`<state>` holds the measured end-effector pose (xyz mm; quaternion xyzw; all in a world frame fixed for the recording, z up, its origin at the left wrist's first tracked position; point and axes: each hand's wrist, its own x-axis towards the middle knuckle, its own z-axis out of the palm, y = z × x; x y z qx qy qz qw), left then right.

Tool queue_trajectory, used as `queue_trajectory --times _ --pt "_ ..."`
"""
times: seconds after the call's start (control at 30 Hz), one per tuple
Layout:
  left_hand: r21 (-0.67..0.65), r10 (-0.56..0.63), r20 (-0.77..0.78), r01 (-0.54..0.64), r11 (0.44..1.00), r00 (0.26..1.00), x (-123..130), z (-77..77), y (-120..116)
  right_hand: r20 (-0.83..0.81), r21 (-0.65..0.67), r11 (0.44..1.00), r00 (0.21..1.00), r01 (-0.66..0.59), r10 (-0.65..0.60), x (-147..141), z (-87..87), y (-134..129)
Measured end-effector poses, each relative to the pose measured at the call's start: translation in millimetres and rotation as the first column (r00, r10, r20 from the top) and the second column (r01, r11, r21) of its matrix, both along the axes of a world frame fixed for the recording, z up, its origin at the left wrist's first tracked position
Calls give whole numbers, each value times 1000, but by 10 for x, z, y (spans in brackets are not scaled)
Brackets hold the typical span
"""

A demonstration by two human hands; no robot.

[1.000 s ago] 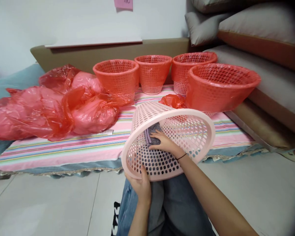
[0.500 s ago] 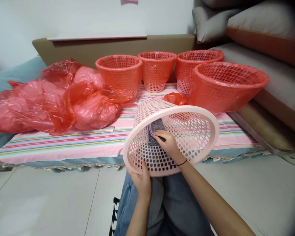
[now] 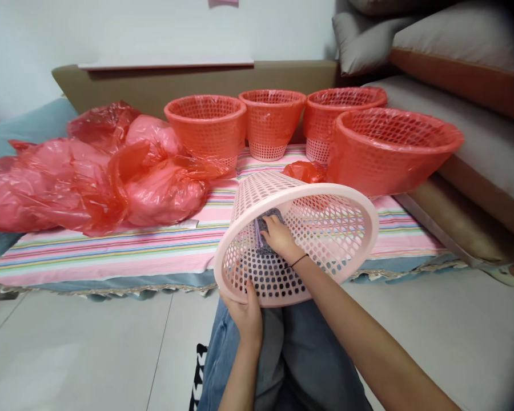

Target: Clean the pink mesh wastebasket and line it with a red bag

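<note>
- Basket tipped over the jeans, mouth nearest; long axis runs away toward the striped sheet.
- Cloth inside, against inner wall, directly under right hand; left hand farther.
- Right hand's fingers on cloth; cannot tell if gripping. Left grasps basket's near rim.
- Cloth grey, purple-edged; basket pale pink, perforated.

We've got soft, fairly even indoor light, source out of view; pink perforated basket reads sharp, red plastic bags glint, floor tiles shine, right edge blurs dark.
</note>
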<state>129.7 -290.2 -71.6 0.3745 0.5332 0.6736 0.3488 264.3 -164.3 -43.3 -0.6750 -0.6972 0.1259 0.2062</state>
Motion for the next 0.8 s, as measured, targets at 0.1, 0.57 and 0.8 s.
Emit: queue_trajectory --times 0.1,0.57,0.8 --pt "-5 -2 8 2 1000 1000 -1 8 -7 69 -42 999 998 3 0 -94 -60 71" --pt "24 -42 -25 43 999 999 -12 10 -5 136 -208 977 991 38 -10 -98 -167 154" --pt "36 5 -40 -3 999 999 -4 41 -33 121 -172 985 992 -22 43 -131 -65 -251"
